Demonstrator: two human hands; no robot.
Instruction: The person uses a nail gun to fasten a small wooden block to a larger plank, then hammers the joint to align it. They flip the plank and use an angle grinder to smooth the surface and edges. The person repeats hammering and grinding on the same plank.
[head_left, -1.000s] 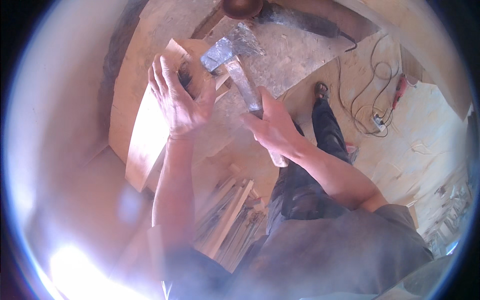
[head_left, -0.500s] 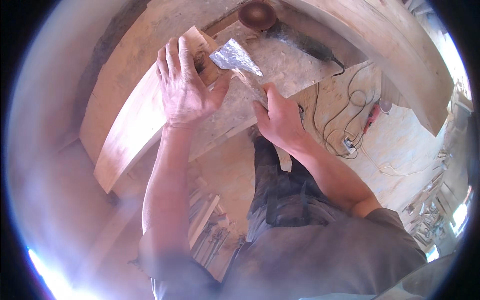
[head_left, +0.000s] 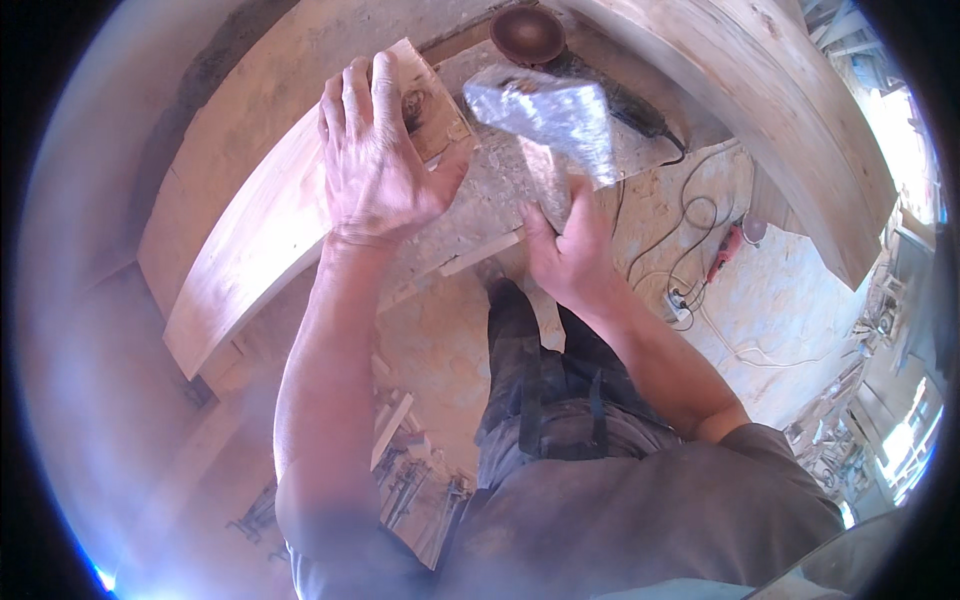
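Note:
My left hand [head_left: 380,165] lies flat on a curved, pale wooden beam [head_left: 250,225], its fingers stretched toward the far edge and its thumb out to the right beside the beam's end. A dark knot [head_left: 412,112] shows by the fingers. To the right, my right hand [head_left: 575,250] is closed around the short wooden handle of a hatchet [head_left: 545,112]. The silvery hatchet head is raised, apart from the beam and slightly blurred. Beneath the beam is a dusty work surface [head_left: 490,185].
An angle grinder with a brown disc [head_left: 527,36] lies behind the hatchet. A large curved timber [head_left: 770,120] spans the upper right. On the floor are a red power tool [head_left: 725,250] and looping cables [head_left: 690,215]. Several clamps [head_left: 400,500] lie at lower left.
The hatchet has lifted from beside the beam's end and moved to the right, its head turning. My left hand stays on the beam. The whole view has shifted slightly.

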